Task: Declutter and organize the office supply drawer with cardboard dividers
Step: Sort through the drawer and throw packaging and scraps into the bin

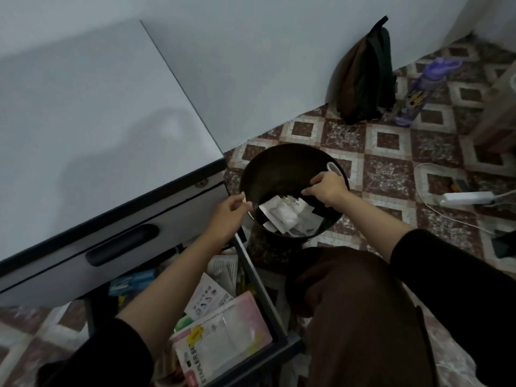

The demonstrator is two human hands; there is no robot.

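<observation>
Partly hidden by the left forearm, the open drawer [262, 289] lies below and behind the left hand [227, 216]. Its far end sits in shadow under a closed drawer front [69, 263]. In it, nearest the elbow, lies a pink stapler set pack [231, 333]. A white printed card [206, 297] lies beyond that, and a blue packet [134, 282] is too dim to read. Between the two hands stands a dark round bin [268, 166] holding crumpled white papers and wrappers [287, 215]. The right hand [326, 188] has its fingers curled over the bin's right rim. A white loop [333, 168] shows just past its knuckles, and I cannot tell whether it is held. The left hand reaches to the bin's left rim with thumb and fingertips close together. Whether they pinch anything is too blurred to tell.
</observation>
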